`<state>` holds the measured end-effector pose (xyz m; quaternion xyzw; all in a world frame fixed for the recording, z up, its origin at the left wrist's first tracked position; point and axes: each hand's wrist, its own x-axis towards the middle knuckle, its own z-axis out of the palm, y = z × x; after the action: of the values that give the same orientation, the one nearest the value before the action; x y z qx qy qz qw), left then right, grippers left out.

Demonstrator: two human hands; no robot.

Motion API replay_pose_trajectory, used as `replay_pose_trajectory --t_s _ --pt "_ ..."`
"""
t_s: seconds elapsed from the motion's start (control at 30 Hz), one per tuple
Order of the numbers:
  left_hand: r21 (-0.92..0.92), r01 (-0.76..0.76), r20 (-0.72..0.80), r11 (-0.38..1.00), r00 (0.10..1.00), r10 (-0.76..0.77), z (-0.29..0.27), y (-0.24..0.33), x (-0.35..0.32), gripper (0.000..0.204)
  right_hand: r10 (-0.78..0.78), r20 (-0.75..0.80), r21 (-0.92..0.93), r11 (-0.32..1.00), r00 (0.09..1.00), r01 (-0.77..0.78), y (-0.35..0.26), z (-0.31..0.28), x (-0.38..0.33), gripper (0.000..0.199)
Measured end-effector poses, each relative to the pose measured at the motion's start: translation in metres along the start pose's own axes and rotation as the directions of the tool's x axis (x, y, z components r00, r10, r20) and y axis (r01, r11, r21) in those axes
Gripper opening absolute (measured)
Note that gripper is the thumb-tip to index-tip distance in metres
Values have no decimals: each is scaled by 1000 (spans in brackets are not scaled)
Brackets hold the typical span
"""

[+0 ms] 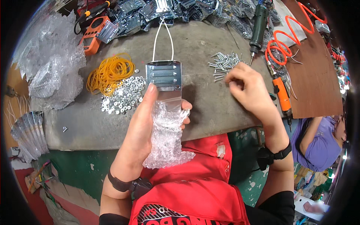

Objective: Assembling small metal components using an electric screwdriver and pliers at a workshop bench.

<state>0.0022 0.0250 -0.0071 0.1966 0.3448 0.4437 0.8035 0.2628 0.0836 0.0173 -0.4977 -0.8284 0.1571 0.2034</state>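
My left hand [140,122] is closed round a slotted metal plate [164,71], with the thumb on its front face. The plate's lower part is wrapped in bubble wrap [167,135] that hangs below the fingers. From the plate's upper edge, a white cord [172,41] runs up toward the far pile. My right hand [249,88] is at the near edge of a heap of screws [222,63], its fingers curled toward the thumb. Whatever may lie between those fingertips is hidden. Left of the plate is a scatter of small metal nuts [123,95].
Yellow rubber bands [110,73] lie beside the nuts. Bubble wrap sheets [56,63] bulge at the left. Metal plates [131,17] crowd the far edge. On the right are a green power screwdriver [258,30], an orange one [282,93] and a coiled orange hose [275,47]. A person [317,142] sits beyond.
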Motion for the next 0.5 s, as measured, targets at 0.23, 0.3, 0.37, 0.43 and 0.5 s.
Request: replay_pose_trajectory --t_s 0.23,0.3,0.37,0.43,0.5 --pt "44 -41 -17 998 999 41 8 -5 -1 53 -200 29 -300 933 979 199 2 27 15 16" --pt "59 -49 -11 997 999 49 8 -5 -5 51 -207 54 -305 928 977 214 0 27 17 17" --pt "45 -54 -8 998 998 54 10 -6 -4 50 -209 74 -315 923 975 222 0 25 18 18" --pt "18 -41 4 999 999 41 11 -5 -6 48 -177 11 -148 973 984 176 -1 23 21 20" --pt "-4 -46 -7 999 999 46 10 -8 -7 48 8 -18 150 989 1000 -5 -24 16 13 19"
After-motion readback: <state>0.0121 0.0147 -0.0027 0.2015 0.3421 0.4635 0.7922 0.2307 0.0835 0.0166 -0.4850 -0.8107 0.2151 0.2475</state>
